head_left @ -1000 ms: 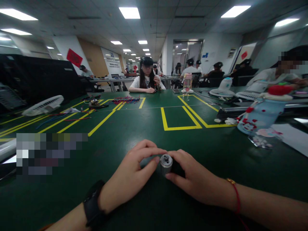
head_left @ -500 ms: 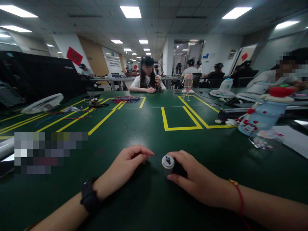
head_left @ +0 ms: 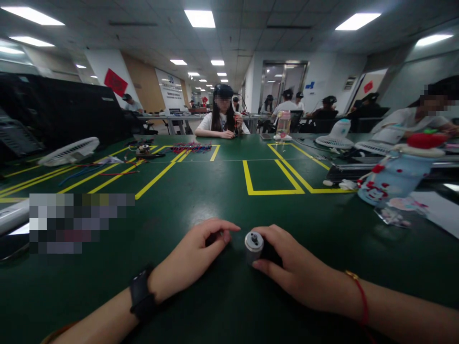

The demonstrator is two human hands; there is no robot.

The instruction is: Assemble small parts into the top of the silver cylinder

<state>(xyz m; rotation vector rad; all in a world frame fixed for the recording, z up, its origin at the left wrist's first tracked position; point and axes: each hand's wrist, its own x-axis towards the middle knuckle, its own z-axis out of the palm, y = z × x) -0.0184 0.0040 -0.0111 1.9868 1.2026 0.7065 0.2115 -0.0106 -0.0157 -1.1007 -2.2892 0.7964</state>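
Note:
A small silver cylindrical motor (head_left: 253,244) stands upright on the green table, its dark shaft end facing up. Thumb and fingers of my right hand (head_left: 287,260) grip it from the right side; the fingertips behind it are hidden. Just left of the motor is my left hand (head_left: 206,246), holding nothing, with the index finger stretched toward the motor's top and the other fingers loosely curled. A small gap separates that fingertip from the motor.
Yellow tape (head_left: 276,192) marks areas on the table (head_left: 186,205). A blue bottle (head_left: 394,174) and a small clear packet (head_left: 392,215) are at right. Bundled wires (head_left: 190,148) and a white fan (head_left: 68,152) lie farther left. A person (head_left: 222,117) sits opposite.
My left hand has moved slightly right, its index finger nearer the motor. My right hand keeps its grip. The whole view has shifted a little.

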